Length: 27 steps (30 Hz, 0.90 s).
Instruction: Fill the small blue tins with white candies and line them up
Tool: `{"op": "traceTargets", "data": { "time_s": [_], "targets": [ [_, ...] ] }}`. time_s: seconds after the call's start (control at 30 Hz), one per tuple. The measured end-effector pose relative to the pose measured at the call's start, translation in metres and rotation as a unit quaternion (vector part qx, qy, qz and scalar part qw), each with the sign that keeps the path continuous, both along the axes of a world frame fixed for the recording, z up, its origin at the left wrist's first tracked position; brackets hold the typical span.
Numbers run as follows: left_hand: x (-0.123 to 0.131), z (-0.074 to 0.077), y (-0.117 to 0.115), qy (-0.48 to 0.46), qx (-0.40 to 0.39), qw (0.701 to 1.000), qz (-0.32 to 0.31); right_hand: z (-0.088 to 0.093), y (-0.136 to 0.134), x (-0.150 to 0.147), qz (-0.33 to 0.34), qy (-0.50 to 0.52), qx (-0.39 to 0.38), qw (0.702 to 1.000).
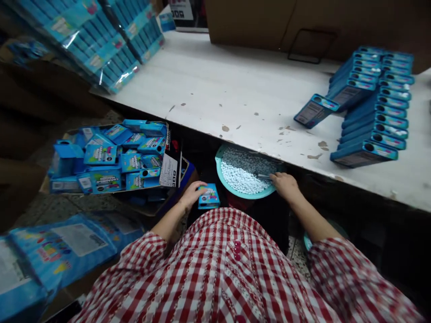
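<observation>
My left hand [192, 193] grips a small blue printed box [208, 196] just above my lap. My right hand [285, 185] reaches into a teal round basin [225, 180] full of small white pellets [240, 172]; its fingers close on a thin grey tool [263, 176], of which only a short part shows. The basin sits partly under the edge of the white table [235, 89]. My red-and-white checked sleeves fill the lower frame.
A cardboard tray [170, 168] holds several loose blue boxes [111, 157] at my left. Several filled blue boxes lie in rows [373, 103] on the table's right. Wrapped blue packs [101, 40] sit at the far left corner, a blue bag [60, 251] on the floor.
</observation>
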<state>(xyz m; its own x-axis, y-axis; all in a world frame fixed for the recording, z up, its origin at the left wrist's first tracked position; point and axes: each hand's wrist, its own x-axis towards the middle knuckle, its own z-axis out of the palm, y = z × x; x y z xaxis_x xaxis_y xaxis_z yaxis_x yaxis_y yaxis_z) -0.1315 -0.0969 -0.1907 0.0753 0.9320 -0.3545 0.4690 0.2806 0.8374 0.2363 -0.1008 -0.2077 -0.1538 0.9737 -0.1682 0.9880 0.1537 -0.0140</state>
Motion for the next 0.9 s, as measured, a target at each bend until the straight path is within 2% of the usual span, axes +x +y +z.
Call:
{"op": "traceTargets", "data": {
  "time_s": [0.1,0.23,0.33,0.43,0.5,0.57,0.63,0.73,0.8,0.9],
  "targets": [
    [-0.021,-0.006,-0.016,0.128,0.067,0.977,-0.160,-0.020,0.021,-0.030,-0.057,0.081,-0.039,0.994],
    [-0.036,-0.002,-0.022,0.180,0.061,0.914,-0.358,-0.042,0.037,-0.046,-0.098,0.139,-0.041,0.985],
    [-0.037,0.003,-0.019,0.206,0.062,0.864,-0.456,-0.049,0.039,-0.041,-0.109,0.193,-0.038,0.974],
    [-0.033,0.000,-0.015,0.230,0.080,0.833,-0.496,-0.051,0.040,-0.039,-0.112,0.248,-0.028,0.962],
    [-0.030,-0.004,-0.013,0.245,0.109,0.833,-0.485,-0.051,0.041,-0.041,-0.114,0.276,-0.019,0.954],
    [-0.028,-0.005,-0.010,0.229,0.137,0.845,-0.464,-0.049,0.040,-0.043,-0.116,0.297,-0.011,0.948],
    [-0.024,-0.002,-0.008,0.181,0.152,0.882,-0.408,-0.045,0.038,-0.042,-0.111,0.327,-0.001,0.938],
    [-0.013,0.013,-0.002,0.097,0.169,0.955,-0.225,-0.032,0.031,-0.032,-0.086,0.378,0.029,0.921],
    [0.003,0.027,0.006,0.056,0.191,0.971,-0.131,-0.017,0.024,-0.022,-0.063,0.400,0.053,0.913],
    [0.036,0.041,0.027,0.031,0.227,0.966,-0.121,0.015,0.016,-0.008,-0.030,0.423,0.087,0.902]
  ]
}}
